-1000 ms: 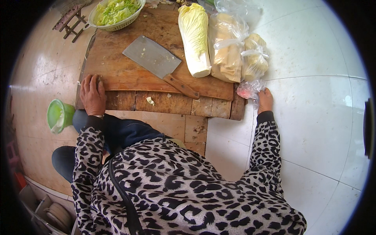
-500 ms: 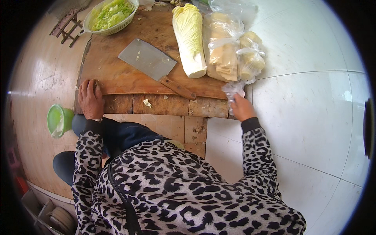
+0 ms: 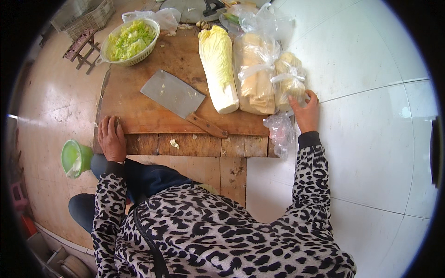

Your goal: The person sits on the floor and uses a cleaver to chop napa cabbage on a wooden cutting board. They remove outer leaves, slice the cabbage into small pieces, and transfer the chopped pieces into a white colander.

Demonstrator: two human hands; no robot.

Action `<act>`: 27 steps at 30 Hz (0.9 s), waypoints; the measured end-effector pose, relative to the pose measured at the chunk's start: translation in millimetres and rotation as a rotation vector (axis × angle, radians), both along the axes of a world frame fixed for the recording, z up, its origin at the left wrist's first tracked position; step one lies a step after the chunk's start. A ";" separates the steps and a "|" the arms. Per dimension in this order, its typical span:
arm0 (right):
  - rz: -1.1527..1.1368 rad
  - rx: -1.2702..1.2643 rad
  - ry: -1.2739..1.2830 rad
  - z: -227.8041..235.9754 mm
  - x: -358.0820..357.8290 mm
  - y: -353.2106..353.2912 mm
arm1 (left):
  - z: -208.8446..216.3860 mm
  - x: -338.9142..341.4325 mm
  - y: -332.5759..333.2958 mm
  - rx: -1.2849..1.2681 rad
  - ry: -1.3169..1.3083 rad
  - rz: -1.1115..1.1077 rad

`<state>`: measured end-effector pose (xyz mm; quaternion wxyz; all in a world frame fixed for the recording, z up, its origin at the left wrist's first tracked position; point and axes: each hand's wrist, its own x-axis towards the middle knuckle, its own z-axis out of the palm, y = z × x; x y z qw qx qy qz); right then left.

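Observation:
My left hand lies open on the near left corner of the wooden cutting board, fingers over its edge. My right hand is at the near end of a knotted clear bag of pale, roundish food. Its thumb and fingers are apart, touching that end. Left of this bag lies a clear bag of tan, flat slices, perhaps tofu sheets. Beside it rests a napa cabbage. A cleaver lies flat on the board, its wooden handle toward me. A crumpled clear bag hangs at the near right corner.
A white colander of chopped greens stands at the board's far left. Behind the board are more plastic bags and a pan lid. A green bucket is on the floor at left, with a small stool farther off.
My right hand has let go of the crumpled bag and moved up and right to the knotted bag. My left hand stays on the board's corner. The view has tilted upward slightly.

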<state>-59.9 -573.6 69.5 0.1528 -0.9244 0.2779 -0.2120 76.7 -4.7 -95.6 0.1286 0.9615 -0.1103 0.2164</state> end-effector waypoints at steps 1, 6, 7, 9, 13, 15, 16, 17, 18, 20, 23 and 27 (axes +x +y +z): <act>0.002 -0.041 -0.016 -2.2 7.2 1.3 | 0.4 0.0 -0.2 0.001 -0.008 0.003; 0.021 -0.033 0.043 5.9 59.2 -4.7 | 1.3 -0.9 -1.7 0.007 -0.001 0.010; -0.026 -0.034 0.099 6.7 70.2 -7.4 | 1.5 -1.0 -1.8 0.004 -0.003 0.013; -0.102 -0.046 0.201 4.5 90.8 -13.9 | 1.7 -1.7 -2.1 0.006 -0.001 0.017; -0.073 -0.091 0.102 -2.4 105.4 -37.1 | 2.6 -1.8 -2.0 -0.001 0.005 0.013; -0.047 -0.041 0.027 5.9 113.0 -57.1 | 2.9 -2.3 -2.7 -0.001 -0.004 0.018; -0.007 -0.076 -0.091 11.1 116.0 -65.7 | 3.0 -2.5 -2.9 -0.007 -0.009 0.020; -0.026 -0.096 -0.177 19.6 118.5 -74.8 | 3.1 -3.0 -3.3 -0.007 -0.009 0.022; 0.012 -0.139 -0.219 31.7 125.9 -84.7 | 3.1 -3.4 -3.4 -0.006 -0.008 0.020; 0.046 -0.204 -0.273 57.4 155.3 -100.3 | 2.9 -3.5 -3.6 -0.017 0.001 0.012; 0.146 -0.298 -0.367 82.0 211.5 -109.3 | 2.0 -1.6 -3.5 -0.005 0.004 0.010; 0.161 -0.347 -0.153 68.1 281.2 -95.8 | 1.3 -1.3 -2.4 -0.005 0.014 0.018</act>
